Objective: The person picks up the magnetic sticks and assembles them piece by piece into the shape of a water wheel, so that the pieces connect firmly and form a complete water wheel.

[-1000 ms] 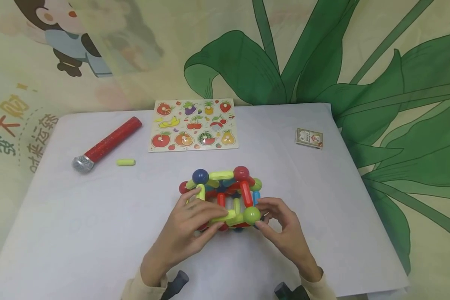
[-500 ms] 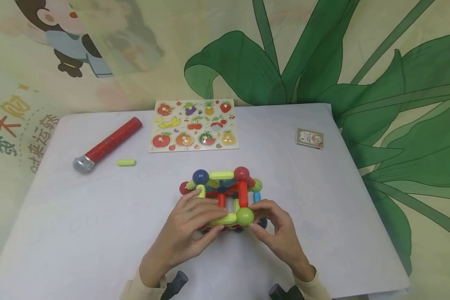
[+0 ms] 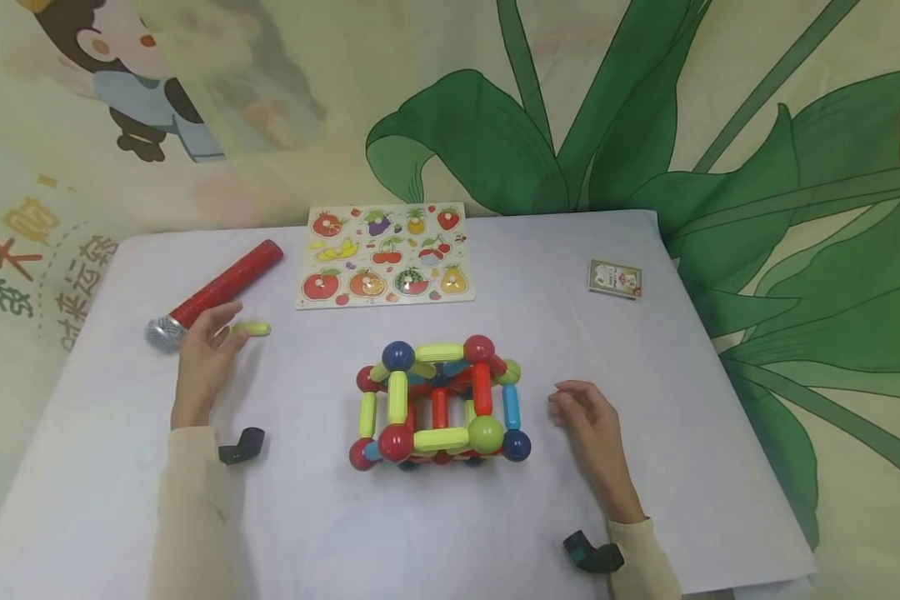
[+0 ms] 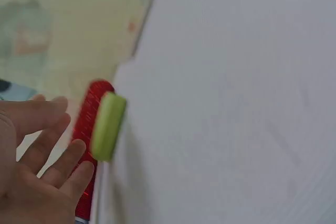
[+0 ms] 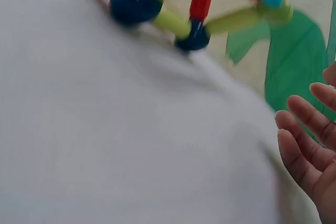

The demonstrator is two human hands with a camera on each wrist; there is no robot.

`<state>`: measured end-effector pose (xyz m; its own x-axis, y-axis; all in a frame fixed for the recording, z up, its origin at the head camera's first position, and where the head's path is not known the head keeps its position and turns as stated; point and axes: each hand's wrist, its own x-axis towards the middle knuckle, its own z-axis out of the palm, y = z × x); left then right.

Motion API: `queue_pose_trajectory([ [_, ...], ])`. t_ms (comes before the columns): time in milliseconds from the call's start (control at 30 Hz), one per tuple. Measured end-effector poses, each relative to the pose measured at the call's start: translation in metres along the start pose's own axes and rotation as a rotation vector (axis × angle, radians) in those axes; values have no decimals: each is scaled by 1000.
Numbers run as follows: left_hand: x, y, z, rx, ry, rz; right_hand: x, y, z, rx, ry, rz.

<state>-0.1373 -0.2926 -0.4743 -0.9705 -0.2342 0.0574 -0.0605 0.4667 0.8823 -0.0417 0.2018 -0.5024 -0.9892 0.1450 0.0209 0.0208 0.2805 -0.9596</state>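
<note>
A frame of colored balls and rods, a magnetic stick-and-ball building toy, stands on the table by itself. Its front side shows a red ball, a green ball and a yellow-green rod between them. My left hand is at a loose yellow-green rod, fingertips right beside its left end. The left wrist view shows those fingers spread around nothing, with the rod just past them. To the right of the frame, my right hand hovers with relaxed fingers and holds nothing.
A red toy microphone lies behind my left hand. Toward the back are a fruit puzzle board and, farther right, a small card box. A printed cloth backdrop hangs behind the white table.
Both hands have let go of the ball-and-rod frame. The left hand has moved left and away to the loose rod; the right has drawn back to the right.
</note>
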Motion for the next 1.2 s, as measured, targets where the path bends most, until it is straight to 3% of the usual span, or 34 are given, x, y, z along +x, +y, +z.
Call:
queue_pose_trajectory([
  [67, 5, -12, -2, 45, -45, -33, 0, 10, -1, -12, 11, 38],
  [200, 13, -29, 1, 141, -72, -2, 2, 20, -2, -16, 34, 36],
  [300, 13, -34, 4, 191, -16, -14, 3, 21, -2, -16, 40, 30],
  [433, 1, -23, 11, 125, 50, -50, 4, 20, -1, -28, 35, 46],
  [500, -10, -8, 19, 30, 63, -7, 5, 18, -1, -25, 32, 48],
  [600, -31, 26, 36, -126, 49, 102, 5, 8, 0, 5, 32, 12],
  [767, -74, 92, 66, -311, -98, 337, 7, -31, 6, 117, 45, -192],
  [867, -96, 124, 81, -368, -210, 435, 5, -60, 14, 206, 37, -348],
  [1000, -117, 153, 95, -419, -315, 494, -4, -91, 28, 301, -25, -530],
  [1200, -135, 182, 109, -428, -393, 594, -18, -120, 47, 380, -157, -685],
])
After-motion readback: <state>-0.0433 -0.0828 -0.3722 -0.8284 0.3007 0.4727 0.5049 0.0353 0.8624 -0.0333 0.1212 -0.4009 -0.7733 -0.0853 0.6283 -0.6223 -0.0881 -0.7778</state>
